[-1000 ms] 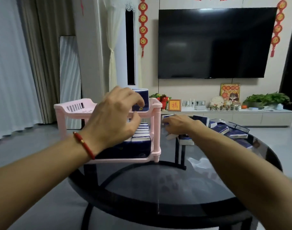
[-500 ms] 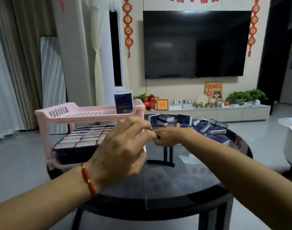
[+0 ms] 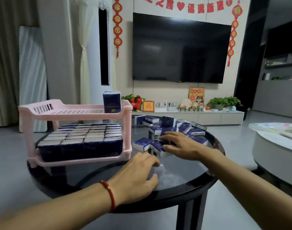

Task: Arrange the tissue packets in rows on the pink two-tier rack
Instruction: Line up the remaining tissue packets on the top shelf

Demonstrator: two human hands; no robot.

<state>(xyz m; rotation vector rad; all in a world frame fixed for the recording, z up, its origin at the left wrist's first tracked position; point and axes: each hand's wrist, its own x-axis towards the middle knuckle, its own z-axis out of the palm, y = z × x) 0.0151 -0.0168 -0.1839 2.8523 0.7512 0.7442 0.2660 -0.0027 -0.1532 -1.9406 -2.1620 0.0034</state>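
The pink two-tier rack (image 3: 42, 114) stands on the left of the round black glass table (image 3: 178, 195). Its lower tier is packed with rows of dark blue tissue packets (image 3: 83, 138). One packet (image 3: 112, 102) stands upright at the right end of the upper tier. Several loose packets (image 3: 173, 128) lie in a pile on the far right of the table. My right hand (image 3: 180, 145) rests over the near packets of the pile, fingers spread around one packet (image 3: 157, 146). My left hand (image 3: 138, 176) hovers low over the glass in front of the rack, fingers loosely curled and holding nothing.
A white round table (image 3: 278, 143) stands at the right. Behind are a TV wall and a low white cabinet (image 3: 208, 116) with plants and ornaments.
My left hand has left the packet on the upper tier and dropped to the table front. My right hand has reached onto the near packets of the pile. The view has shifted.
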